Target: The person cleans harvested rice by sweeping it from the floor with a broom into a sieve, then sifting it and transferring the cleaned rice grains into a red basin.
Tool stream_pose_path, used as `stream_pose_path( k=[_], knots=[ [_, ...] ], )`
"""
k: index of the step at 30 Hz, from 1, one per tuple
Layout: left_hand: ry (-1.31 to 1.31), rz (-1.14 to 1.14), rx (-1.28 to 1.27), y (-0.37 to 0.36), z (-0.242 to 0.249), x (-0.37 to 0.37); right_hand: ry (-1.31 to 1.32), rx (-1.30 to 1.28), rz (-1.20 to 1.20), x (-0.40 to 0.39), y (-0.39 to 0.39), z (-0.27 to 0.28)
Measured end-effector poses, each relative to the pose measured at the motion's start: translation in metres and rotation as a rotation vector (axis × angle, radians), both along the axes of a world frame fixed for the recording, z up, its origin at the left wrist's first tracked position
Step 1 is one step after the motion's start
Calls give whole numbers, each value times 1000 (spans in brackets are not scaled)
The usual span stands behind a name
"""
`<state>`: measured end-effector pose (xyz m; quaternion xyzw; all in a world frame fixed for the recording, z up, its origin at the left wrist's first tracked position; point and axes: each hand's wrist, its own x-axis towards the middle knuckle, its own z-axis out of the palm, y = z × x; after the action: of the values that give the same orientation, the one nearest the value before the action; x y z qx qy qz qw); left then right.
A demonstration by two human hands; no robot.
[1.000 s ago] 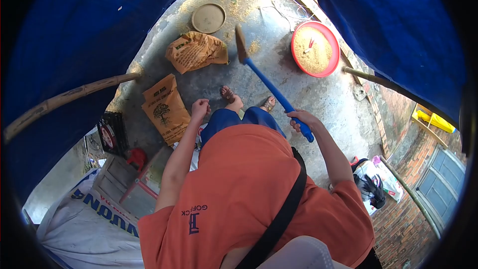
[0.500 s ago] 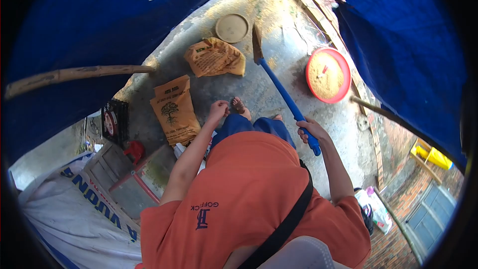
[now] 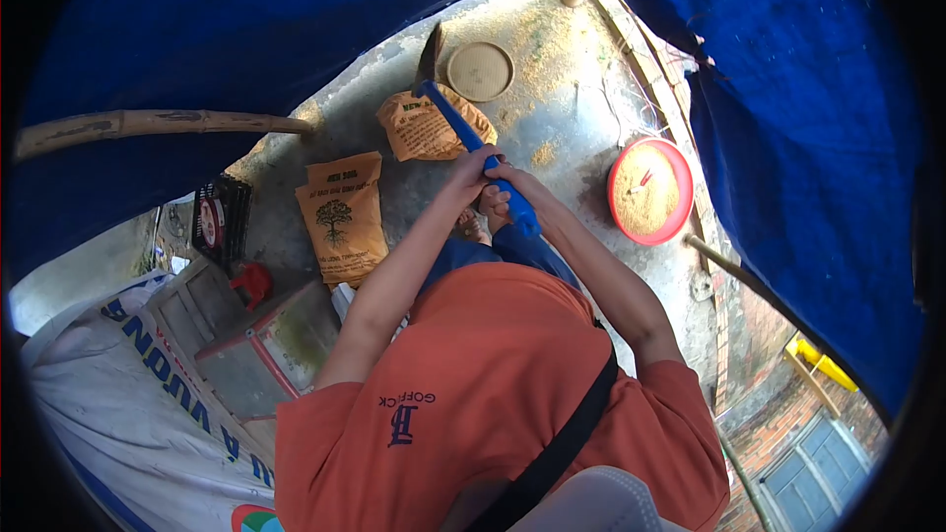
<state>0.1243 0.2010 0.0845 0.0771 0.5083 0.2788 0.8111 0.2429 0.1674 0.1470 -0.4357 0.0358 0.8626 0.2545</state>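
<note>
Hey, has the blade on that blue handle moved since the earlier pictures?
Yes: the blade swung leftward, from right of the round tray to its left.

The person's bare left arm (image 3: 396, 274) and bare right arm (image 3: 603, 261) angle inward ahead of the torso. The bare-handed left grip (image 3: 473, 171) is curled closed; the bare-handed right grip (image 3: 521, 181), also curled, sits just beside it, nearer the body.

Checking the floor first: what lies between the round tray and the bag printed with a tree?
In the head view, a crumpled orange bag, partly behind the blue-handled tool.
</note>
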Motion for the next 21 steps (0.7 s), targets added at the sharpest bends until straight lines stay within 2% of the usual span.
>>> stream_pose_path(
  k=[2, 4, 5, 6, 7, 9, 11, 13, 14, 15, 16, 18, 19, 20, 21],
  knots=[
    [43, 57, 1, 20, 0, -3, 171, -106, 15, -4, 21, -15],
    [84, 119, -33, 32, -37, -13, 238, -107, 49, -9, 36, -12],
    [41, 232, -120, 45, -62, -17, 95, -46, 74, -14, 43, 6],
    [35, 239, -117, 58, -63, -23, -52, 17, 105, -15, 52, 15],
    [78, 227, -128, 67, -63, -33, 7, 23, 166, -9, 57, 8],
    [119, 219, -142, 88, -68, -61, -55, 91, 196, 4, 64, -3],
    [213, 19, -55, 102, -86, -91, -114, 145, 215, 22, 62, -11],
    [257, 22, -47, 116, -105, -116, -198, 80, 73, 42, 63, -19],
    [300, 23, -33, 124, -114, -125, -201, 75, 68, 52, 62, -24],
    [287, -12, -86, 131, -96, -130, -240, 69, 51, 62, 59, -29],
    [283, -23, -90, 137, -112, -137, -280, 61, 33, 68, 55, -32],
    [322, 220, -42, 151, -146, -146, -331, 42, 11, 74, 49, -37],
    [352, 267, -10, 161, -156, -146, -378, 31, 4, 74, 49, -37],
    [342, 262, -21, 172, -169, -143, -389, 21, 3, 73, 49, -37],
    [451, 194, -11, 185, -186, -138, -414, 12, -3, 70, 49, -35]
  ],
)
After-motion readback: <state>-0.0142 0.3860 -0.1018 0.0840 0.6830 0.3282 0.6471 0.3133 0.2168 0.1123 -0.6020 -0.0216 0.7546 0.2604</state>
